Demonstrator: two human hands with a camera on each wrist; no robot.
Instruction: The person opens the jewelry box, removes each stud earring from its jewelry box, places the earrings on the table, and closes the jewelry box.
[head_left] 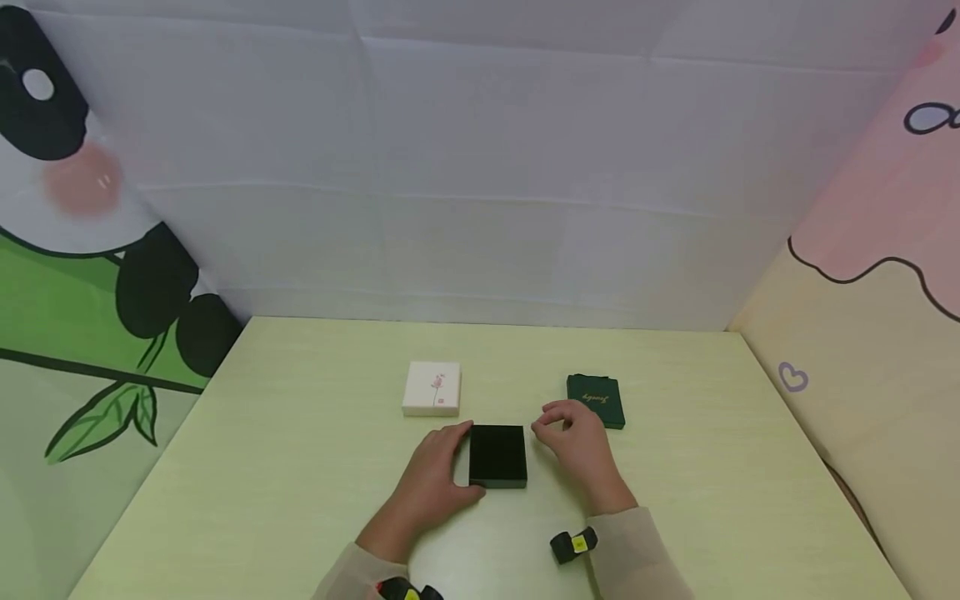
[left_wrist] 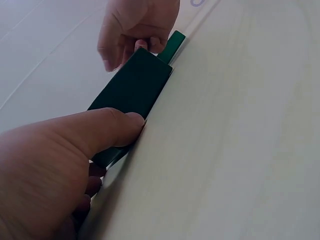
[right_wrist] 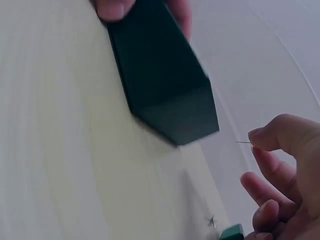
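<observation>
My left hand (head_left: pixel 433 479) grips a dark green box (head_left: pixel 498 457) by its left side, thumb at the near edge and fingers at the far side. The box looks black on top in the head view. Just right of it, apart from it, my right hand (head_left: pixel 576 446) pinches a thin, pin-like piece (right_wrist: pixel 243 142) between thumb and index finger; its kind is too small to tell. Beyond the right hand lies a flat green box lid (head_left: pixel 600 402) with gold lettering, partly covered by that hand.
A white box (head_left: pixel 431 388) with a pink flower print sits at the back left of the pale table (head_left: pixel 315 400). A tiny star-shaped thing (right_wrist: pixel 211 221) shows near the green lid in the right wrist view. A white cloth wall (head_left: pixel 480 167) stands behind.
</observation>
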